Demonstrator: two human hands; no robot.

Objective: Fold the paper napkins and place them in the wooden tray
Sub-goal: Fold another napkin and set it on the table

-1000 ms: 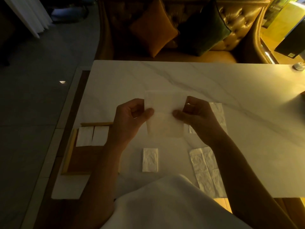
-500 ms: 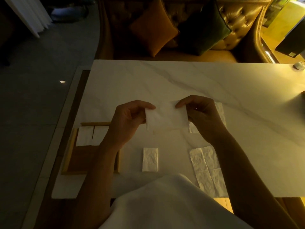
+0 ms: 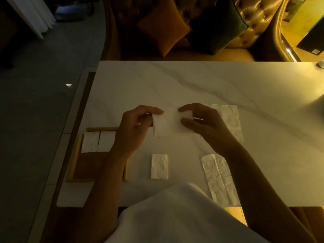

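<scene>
left hand [image 3: 135, 126] + right hand [image 3: 201, 123]: both pinching napkin [image 3: 169, 124] above table [image 3: 192, 85] | long axis 3–9 o'clock | tray [image 3: 75, 160] at 8 o'clock, left hand nearer (two napkins inside)

The left forearm [image 3: 112, 171] hides part of the wooden tray [image 3: 75, 160].

We are looking down at a pale marble-patterned surface [image 3: 192, 85] with grey veins running across it. At twelve o'clock, a tufted golden sofa [image 3: 254, 18] is standing behind its far edge, carrying an orange cushion [image 3: 163, 32] and, just beside it, a dark green cushion [image 3: 217, 27]. At ten o'clock, a white curtain [image 3: 33, 14] is hanging over the grey floor [image 3: 43, 102]. A small bright spot [image 3: 68, 85] is glinting at nine o'clock.
</scene>
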